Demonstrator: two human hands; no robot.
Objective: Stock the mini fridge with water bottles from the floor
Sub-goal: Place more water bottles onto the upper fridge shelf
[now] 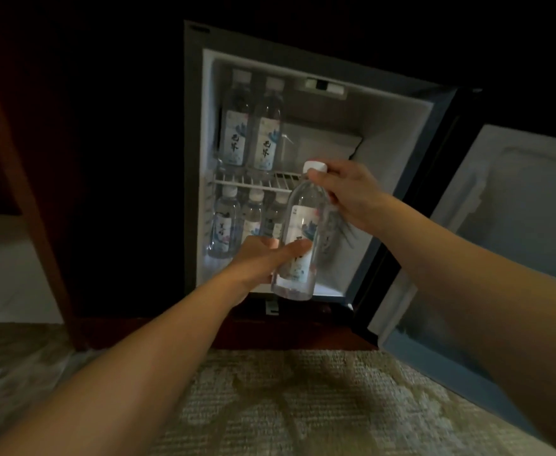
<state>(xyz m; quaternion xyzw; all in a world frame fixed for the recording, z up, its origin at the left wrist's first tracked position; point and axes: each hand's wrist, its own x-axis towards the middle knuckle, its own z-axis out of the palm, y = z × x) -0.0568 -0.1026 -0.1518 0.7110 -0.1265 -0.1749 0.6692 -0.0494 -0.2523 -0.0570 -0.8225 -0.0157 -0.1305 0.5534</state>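
A clear water bottle (299, 225) with a white cap and a printed label hangs upright in front of the open mini fridge (194, 159). My left hand (263, 258) grips its lower body from the left. Up at the neck, my right hand (345, 192) holds the bottle just under the cap. Two bottles (253, 126) stand at the left of the upper wire shelf (253, 184). Three more bottles (247, 222) stand on the fridge floor below, the right one partly hidden behind the held bottle.
The fridge door (500, 225) swings open to the right. The fridge sits inside a dark wooden cabinet with a post (23, 192) at the left. Patterned carpet (303, 406) covers the floor below my arms. The right part of the upper shelf holds no bottles.
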